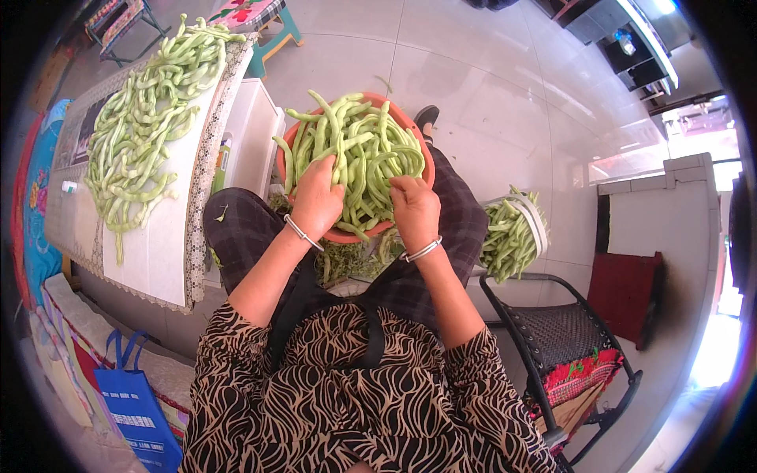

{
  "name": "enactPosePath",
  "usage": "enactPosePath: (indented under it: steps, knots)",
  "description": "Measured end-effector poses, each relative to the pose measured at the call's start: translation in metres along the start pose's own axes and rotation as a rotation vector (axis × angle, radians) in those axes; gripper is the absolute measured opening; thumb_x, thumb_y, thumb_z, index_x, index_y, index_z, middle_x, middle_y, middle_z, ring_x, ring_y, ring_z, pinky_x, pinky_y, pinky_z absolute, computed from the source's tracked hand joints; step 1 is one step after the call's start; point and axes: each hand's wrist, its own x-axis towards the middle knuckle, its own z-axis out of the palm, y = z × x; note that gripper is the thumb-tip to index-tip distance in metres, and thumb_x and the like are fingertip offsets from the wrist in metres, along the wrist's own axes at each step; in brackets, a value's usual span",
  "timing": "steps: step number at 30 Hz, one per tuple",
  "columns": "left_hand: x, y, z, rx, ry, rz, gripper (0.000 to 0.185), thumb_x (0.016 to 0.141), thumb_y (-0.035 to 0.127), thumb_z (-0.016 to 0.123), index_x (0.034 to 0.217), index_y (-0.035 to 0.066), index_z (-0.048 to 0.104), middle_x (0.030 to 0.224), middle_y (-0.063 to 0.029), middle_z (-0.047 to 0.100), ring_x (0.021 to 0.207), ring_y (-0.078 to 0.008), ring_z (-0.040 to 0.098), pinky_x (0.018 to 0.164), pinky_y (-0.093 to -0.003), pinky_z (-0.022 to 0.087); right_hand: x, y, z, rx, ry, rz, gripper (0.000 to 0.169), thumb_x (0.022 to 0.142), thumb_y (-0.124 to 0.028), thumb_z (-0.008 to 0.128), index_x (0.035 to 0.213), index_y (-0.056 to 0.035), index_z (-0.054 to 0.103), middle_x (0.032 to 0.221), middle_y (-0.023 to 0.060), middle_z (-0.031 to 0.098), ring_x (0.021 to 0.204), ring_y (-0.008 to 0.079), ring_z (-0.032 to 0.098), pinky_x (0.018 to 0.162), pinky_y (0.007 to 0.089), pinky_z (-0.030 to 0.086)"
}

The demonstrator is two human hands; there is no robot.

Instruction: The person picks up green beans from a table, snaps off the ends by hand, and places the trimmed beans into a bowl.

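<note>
An orange plastic basin (pixel 429 155) heaped with green bean pods (pixel 356 133) stands between my knees. Over its near left side, my left hand (pixel 318 198) grips green bean pods between thumb and fingers, their ends pointing away from me. My right hand (pixel 416 207) is at the basin's near right side, its thumb and fingertips pinched together; whether something small is between them cannot be told. Each wrist wears a silver bangle. Below the basin lies a pile of green trimmings (pixel 350 260), partly hidden by the basin and my clothes.
More bean pods (pixel 142 136) cover a white sheet on the table (pixel 198 177) at left. A bundle of beans tied with a pale band (pixel 513 233) is on the right, near a black-framed chair (pixel 556 331). A blue bag (pixel 139 414) stands lower left; a stool (pixel 275 41) is beyond the table.
</note>
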Motion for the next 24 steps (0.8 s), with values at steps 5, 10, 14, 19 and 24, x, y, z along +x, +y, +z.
enactPosePath:
  steps: [5,10,14,19,24]
  knots:
    - [-0.006,-0.006,0.003,0.116,0.022,0.059,0.046,0.072,-0.005,0.061,0.116,-0.006,0.049,0.109,-0.0243,0.055,0.102,-0.0405,0.053,0.088,-0.0418,0.043,0.020,-0.005,0.008,-0.258,-0.142,-0.120,0.019,0.074,-0.005,0.054,0.088,-0.0121,0.064,0.076,0.0119,0.055,0.068,0.0328,0.061,0.058,0.0429,0.048]
    - [-0.012,0.001,0.002,0.232,0.037,0.027,0.044,0.069,-0.005,0.064,0.111,-0.005,0.051,0.104,-0.0226,0.055,0.097,-0.0417,0.053,0.083,-0.0440,0.044,0.035,0.002,0.010,-0.317,-0.296,-0.187,0.015,0.075,-0.009,0.055,0.086,-0.0139,0.063,0.080,0.0118,0.056,0.067,0.0334,0.061,0.058,0.0429,0.048]
    - [-0.015,0.001,0.002,0.307,0.059,0.027,0.042,0.069,-0.004,0.065,0.109,-0.003,0.054,0.101,-0.0206,0.056,0.096,-0.0403,0.054,0.081,-0.0434,0.044,0.038,0.006,0.011,-0.332,-0.346,-0.174,0.017,0.074,-0.009,0.055,0.088,-0.0140,0.063,0.082,0.0126,0.057,0.069,0.0342,0.062,0.060,0.0438,0.049]
    - [-0.012,-0.002,0.000,0.235,0.117,0.109,0.041,0.068,-0.003,0.068,0.107,-0.001,0.056,0.096,-0.0185,0.057,0.091,-0.0378,0.056,0.078,-0.0420,0.045,0.040,0.007,0.012,-0.299,-0.373,-0.138,0.016,0.075,-0.009,0.054,0.089,-0.0109,0.062,0.085,0.0151,0.059,0.071,0.0357,0.062,0.062,0.0449,0.050]
    - [-0.009,-0.013,0.004,0.123,0.116,0.118,0.041,0.068,-0.004,0.067,0.108,-0.001,0.056,0.094,-0.0174,0.058,0.087,-0.0357,0.057,0.076,-0.0407,0.046,0.045,0.001,0.014,-0.357,-0.421,-0.134,0.015,0.075,-0.008,0.054,0.089,-0.0058,0.059,0.085,0.0193,0.058,0.071,0.0382,0.062,0.064,0.0467,0.050]
